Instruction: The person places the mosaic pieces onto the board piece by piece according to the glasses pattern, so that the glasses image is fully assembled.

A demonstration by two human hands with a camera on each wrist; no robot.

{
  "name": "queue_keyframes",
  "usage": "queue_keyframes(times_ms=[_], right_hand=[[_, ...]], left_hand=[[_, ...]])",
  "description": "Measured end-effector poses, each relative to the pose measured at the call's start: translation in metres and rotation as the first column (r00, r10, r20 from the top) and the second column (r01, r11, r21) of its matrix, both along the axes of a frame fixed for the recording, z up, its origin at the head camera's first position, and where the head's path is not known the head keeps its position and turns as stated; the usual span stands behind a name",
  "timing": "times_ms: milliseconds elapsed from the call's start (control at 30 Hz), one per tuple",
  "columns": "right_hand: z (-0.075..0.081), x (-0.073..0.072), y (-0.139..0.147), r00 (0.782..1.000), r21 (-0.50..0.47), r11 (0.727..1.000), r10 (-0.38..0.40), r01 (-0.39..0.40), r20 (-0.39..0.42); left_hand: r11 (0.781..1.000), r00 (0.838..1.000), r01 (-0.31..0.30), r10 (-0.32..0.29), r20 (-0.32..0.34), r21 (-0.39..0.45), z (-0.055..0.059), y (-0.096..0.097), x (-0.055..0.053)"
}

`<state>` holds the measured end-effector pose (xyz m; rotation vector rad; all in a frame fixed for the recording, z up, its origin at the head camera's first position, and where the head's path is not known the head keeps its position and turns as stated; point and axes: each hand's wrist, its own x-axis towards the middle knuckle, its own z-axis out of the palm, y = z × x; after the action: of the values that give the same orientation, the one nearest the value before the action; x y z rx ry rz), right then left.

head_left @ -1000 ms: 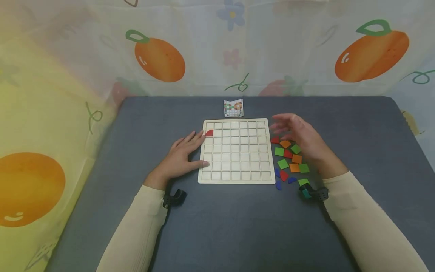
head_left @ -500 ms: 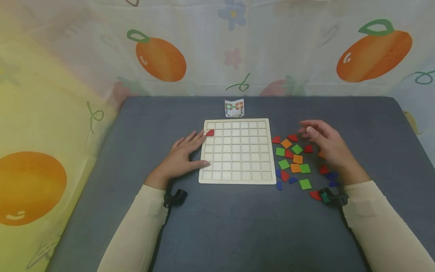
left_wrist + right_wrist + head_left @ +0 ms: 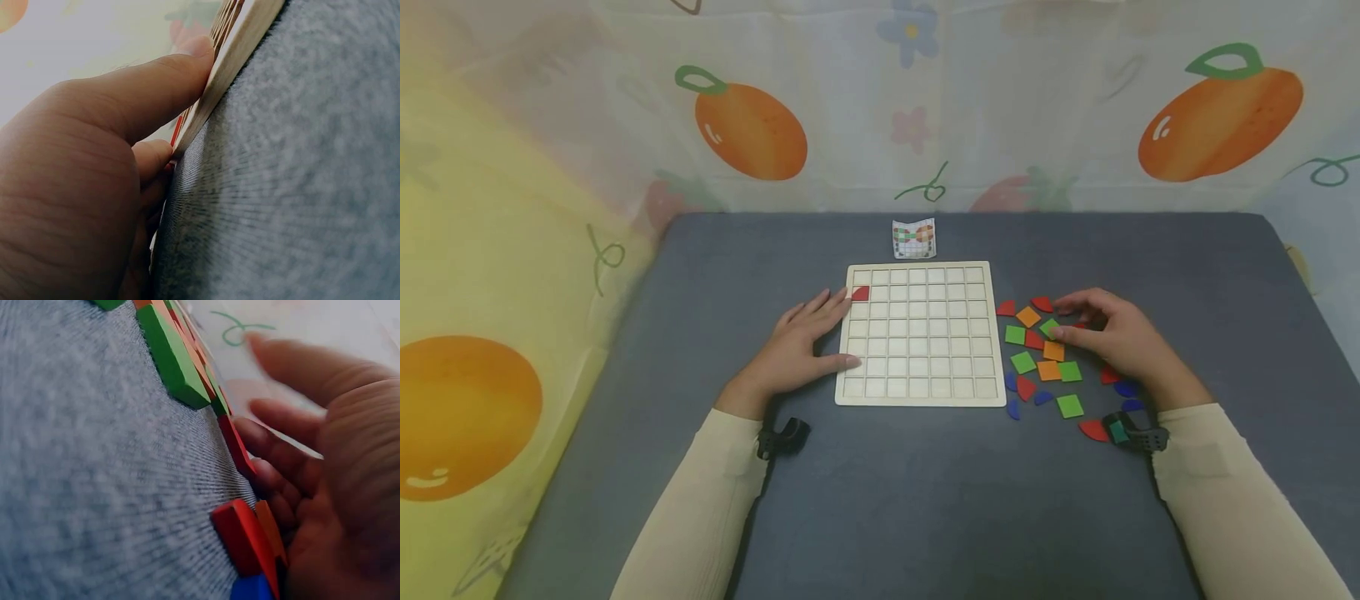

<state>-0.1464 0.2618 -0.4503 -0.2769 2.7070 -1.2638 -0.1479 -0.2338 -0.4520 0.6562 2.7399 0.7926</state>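
A pale wooden grid board [image 3: 919,346] lies flat on the dark table, with a red quarter-round tile [image 3: 861,293] in a cell near its upper left. My left hand [image 3: 805,346] rests along the board's left edge, fingers extended and thumb on the rim; the left wrist view shows that thumb [image 3: 169,81] on the wooden edge. Low over the loose tiles is my right hand [image 3: 1108,333], its thumb and index finger parted. The thumb tip overlaps a green square tile [image 3: 1048,327], and the index tip is beside a red tile [image 3: 1041,304]. Some tiles are hidden beneath this hand.
A small printed card [image 3: 913,240] showing a coloured grid pattern lies behind the board. Several orange [image 3: 1028,317], green [image 3: 1070,406], red and blue tiles [image 3: 1043,398] are scattered right of the board. A fruit-printed cloth [image 3: 970,108] hangs behind the table.
My right hand has moved right, away from the board's upper right edge, then come down nearer the tiles with thumb and index finger spreading apart. My left hand has stayed in place.
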Motion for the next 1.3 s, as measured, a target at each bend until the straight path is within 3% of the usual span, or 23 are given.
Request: queue_keyframes(times_ms=[167, 567, 833, 1100, 1300], right_hand=[[0.0008, -0.0013, -0.0039, 0.997, 0.057, 0.997, 0.062, -0.059, -0.046], [0.0021, -0.0009, -0.0071, 0.994, 0.082, 0.995, 0.071, -0.065, -0.079], [0.0016, 0.0034, -0.0082, 0.993, 0.057, 0.997, -0.046, 0.053, -0.111], [0.0023, 0.0044, -0.0073, 0.971, 0.007, 0.995, -0.092, 0.096, -0.221], [0.0051, 0.0069, -0.0075, 0.967, -0.029, 0.991, -0.134, 0.130, -0.219]], left_hand=[[1.000, 1.000, 0.001, -0.001, 0.000, -0.002, -0.0002, -0.0010, -0.0006], [1.000, 1.000, 0.007, -0.007, -0.003, 0.010, 0.0004, -0.0019, -0.0004], [1.000, 1.000, 0.007, -0.007, 0.000, 0.006, 0.0011, -0.0012, -0.0002], [1.000, 1.000, 0.008, -0.008, -0.004, 0.013, 0.0015, -0.0008, 0.0005], [1.000, 1.000, 0.007, -0.007, -0.002, 0.007, 0.0003, -0.0013, 0.0000]])
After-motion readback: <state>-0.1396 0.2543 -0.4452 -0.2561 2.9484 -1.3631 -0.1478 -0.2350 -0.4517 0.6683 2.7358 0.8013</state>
